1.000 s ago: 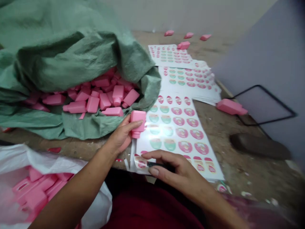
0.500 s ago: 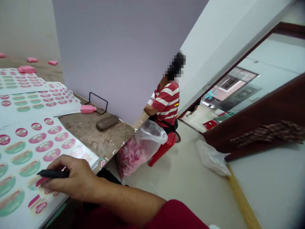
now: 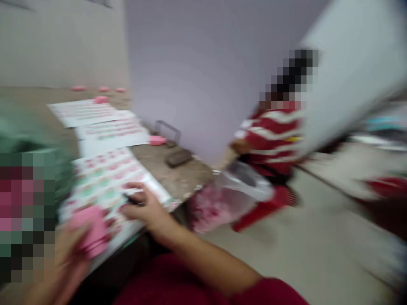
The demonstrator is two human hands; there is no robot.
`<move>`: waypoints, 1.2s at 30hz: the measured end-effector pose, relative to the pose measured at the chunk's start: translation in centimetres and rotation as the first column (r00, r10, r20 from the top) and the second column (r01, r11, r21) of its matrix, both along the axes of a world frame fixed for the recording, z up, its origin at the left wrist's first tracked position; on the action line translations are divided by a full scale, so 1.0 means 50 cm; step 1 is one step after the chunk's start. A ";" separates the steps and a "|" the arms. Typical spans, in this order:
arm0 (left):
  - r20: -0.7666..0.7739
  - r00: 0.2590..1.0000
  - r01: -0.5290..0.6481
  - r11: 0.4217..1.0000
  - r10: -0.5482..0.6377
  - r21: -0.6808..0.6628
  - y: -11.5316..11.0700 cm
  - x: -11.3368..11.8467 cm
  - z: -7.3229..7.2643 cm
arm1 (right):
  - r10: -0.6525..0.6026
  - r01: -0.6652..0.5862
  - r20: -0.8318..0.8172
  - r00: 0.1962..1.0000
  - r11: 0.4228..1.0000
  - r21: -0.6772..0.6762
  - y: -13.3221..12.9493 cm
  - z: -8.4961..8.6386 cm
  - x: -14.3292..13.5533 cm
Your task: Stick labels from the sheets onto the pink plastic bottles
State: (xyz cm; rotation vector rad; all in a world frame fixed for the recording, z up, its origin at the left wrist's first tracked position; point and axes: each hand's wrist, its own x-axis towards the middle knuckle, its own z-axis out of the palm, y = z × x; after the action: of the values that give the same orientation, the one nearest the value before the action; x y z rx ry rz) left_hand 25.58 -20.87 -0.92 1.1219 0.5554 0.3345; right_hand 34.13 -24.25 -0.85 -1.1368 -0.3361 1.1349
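My left hand [image 3: 71, 250], blurred at the lower left, is closed around a pink bottle [image 3: 90, 226] with its neck end pointing down. Between the thumb and fingers of my right hand [image 3: 152, 212] is a slim black pointed tool [image 3: 133, 201], its exact kind unclear. That hand is over a stack of sticker sheets [image 3: 119, 163] printed with green and pink labels. More sticker sheets [image 3: 124, 137] lie further back, with another pink bottle [image 3: 158, 140] at their right edge. Blur hides the finer detail of the fingers.
A dark oblong case [image 3: 178, 158] and a black wire stand [image 3: 168, 129] are on the table [image 3: 193, 173]. Beyond its edge stands a clear bag [image 3: 216, 203] of pink pieces, near a person in a striped shirt [image 3: 276, 135] on a red stool [image 3: 260, 209]. Several pink bottles lie at the back.
The view has swung left, so things appear further right and smeared. My left hand has come into view with a pink bottle. The right hand still holds the black tool.
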 end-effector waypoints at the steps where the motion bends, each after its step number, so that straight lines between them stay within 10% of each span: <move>1: -0.034 0.997 -0.062 0.997 0.064 0.048 0.026 -0.019 -0.008 | -0.038 0.038 0.014 0.999 0.999 0.000 -0.001 0.003 -0.011; 6: -0.005 0.893 -0.435 0.858 0.450 -0.273 0.118 -0.120 -0.044 | 0.052 -0.046 0.171 0.984 0.998 -0.036 0.044 -0.029 -0.009; 13: 0.033 0.849 -0.450 0.755 0.527 -0.478 0.073 -0.119 -0.036 | 0.106 -0.101 0.361 0.927 0.994 -0.034 0.037 -0.039 -0.044; 36: 0.007 0.857 -0.483 0.807 0.516 -0.340 0.072 -0.124 -0.047 | 0.043 -0.072 0.588 0.808 0.997 0.027 0.060 -0.052 -0.056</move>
State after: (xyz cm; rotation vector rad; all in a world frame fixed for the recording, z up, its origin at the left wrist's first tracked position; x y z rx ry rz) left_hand 19.36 -17.25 -3.26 0.6157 0.7877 0.7269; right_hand 31.35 -21.27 -3.47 -1.4303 -0.8819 0.7923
